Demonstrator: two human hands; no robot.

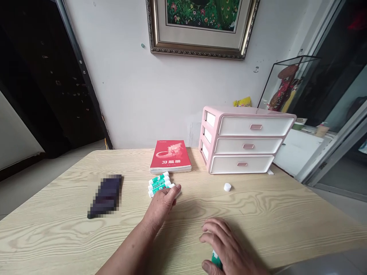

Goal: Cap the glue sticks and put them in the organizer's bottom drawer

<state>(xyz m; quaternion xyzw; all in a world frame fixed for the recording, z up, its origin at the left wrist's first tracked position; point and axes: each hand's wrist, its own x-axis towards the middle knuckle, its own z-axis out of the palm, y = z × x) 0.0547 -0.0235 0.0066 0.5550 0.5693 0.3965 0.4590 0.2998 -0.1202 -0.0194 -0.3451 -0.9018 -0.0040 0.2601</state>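
Several green-and-white glue sticks (159, 182) lie side by side in front of the red book. My left hand (162, 204) is at the near end of this group, thumb and fingers closed on a glue stick; most of its grip is hidden. At the lower right, my right hand (226, 244) curves loosely around another green-and-white glue stick (216, 260). Part of that stick shows between thumb and fingers, and the rest is under the palm. A small white cap (227, 187) sits by itself on the table beyond my right hand.
The wooden table (114, 244) carries a red book (171, 156) at the back and a pink-and-white drawer unit (248, 141) at the back right. A dark pixelated object (106, 195) lies on the left. Behind them is a wall with a framed picture (197, 46).
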